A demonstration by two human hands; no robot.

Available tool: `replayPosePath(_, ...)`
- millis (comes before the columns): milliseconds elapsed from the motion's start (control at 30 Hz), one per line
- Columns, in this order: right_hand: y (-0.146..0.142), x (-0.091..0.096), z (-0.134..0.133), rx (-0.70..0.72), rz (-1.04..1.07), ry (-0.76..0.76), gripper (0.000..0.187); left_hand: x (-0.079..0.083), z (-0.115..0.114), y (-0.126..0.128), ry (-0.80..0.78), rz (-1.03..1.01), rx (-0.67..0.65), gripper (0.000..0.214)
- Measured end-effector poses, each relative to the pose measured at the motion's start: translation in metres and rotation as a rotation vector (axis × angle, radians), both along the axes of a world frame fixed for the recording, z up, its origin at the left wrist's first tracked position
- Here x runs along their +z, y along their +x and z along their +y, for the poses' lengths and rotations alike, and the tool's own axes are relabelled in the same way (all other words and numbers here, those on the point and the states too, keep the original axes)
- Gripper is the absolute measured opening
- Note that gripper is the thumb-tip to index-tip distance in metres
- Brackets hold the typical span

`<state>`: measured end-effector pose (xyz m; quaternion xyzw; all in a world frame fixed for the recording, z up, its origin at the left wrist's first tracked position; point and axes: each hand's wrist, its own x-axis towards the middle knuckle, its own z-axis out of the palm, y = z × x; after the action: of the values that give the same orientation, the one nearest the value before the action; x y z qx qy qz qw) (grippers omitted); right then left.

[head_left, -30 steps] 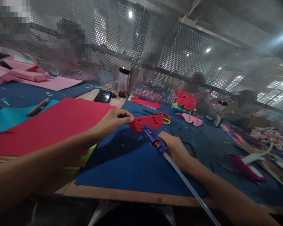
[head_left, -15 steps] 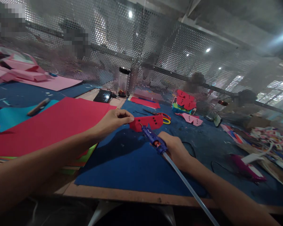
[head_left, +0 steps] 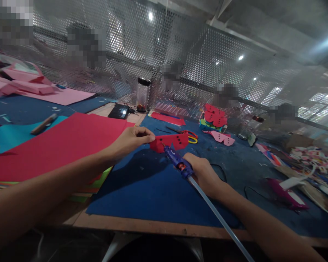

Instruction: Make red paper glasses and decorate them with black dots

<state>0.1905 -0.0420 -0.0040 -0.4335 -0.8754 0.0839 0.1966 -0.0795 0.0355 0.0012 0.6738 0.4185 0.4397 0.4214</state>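
Between the thumb and fingers of my left hand is the left end of a red paper cutout with dark spots, held up above the blue mat. My right hand is wrapped round a blue hot glue gun. Its nozzle tip points at the lower left part of the cutout; whether it touches the paper I cannot tell. A long clear glue stick runs out of the gun's back toward the lower right. Behind the cutout lie scissors with red and yellow handles.
Red paper sheets cover the left side, with a brown-handled tool nearby. At the back stand a lidded jar and stacked red spotted cutouts, beside a pink cutout. A purple device and paper scraps lie right.
Hardly anything differs. Both hands, the red cutout and the glue gun keep almost the same places, with only a tiny shift of the view.
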Motion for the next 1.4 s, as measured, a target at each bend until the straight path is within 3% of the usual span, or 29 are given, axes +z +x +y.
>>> replayPosePath(533,-0.001,0.003,-0.001,-0.003,0.015,-0.028,0.01,0.001,-0.001,0.0,-0.013,-0.018,-0.002,0.019)
replayPosePath(800,-0.002,-0.007,0.006,0.014,0.077,0.061,0.009,0.0,0.0,-0.001,-0.021,-0.035,-0.013,0.019)
replayPosePath(933,-0.005,-0.007,0.008,-0.035,0.187,0.097,0.02,-0.002,0.004,-0.002,-0.026,-0.046,-0.028,0.021)
replayPosePath(1000,-0.006,-0.004,0.006,-0.071,0.228,0.033,0.025,-0.003,0.004,-0.002,-0.033,-0.049,-0.026,0.021)
replayPosePath(1267,-0.003,0.007,0.003,-0.178,0.496,-0.448,0.04,-0.008,0.013,-0.005,-0.061,-0.136,0.018,0.018)
replayPosePath(1400,0.011,0.013,0.01,-0.159,0.433,-0.579,0.039,-0.008,0.018,-0.01,-0.066,-0.19,0.073,0.017)
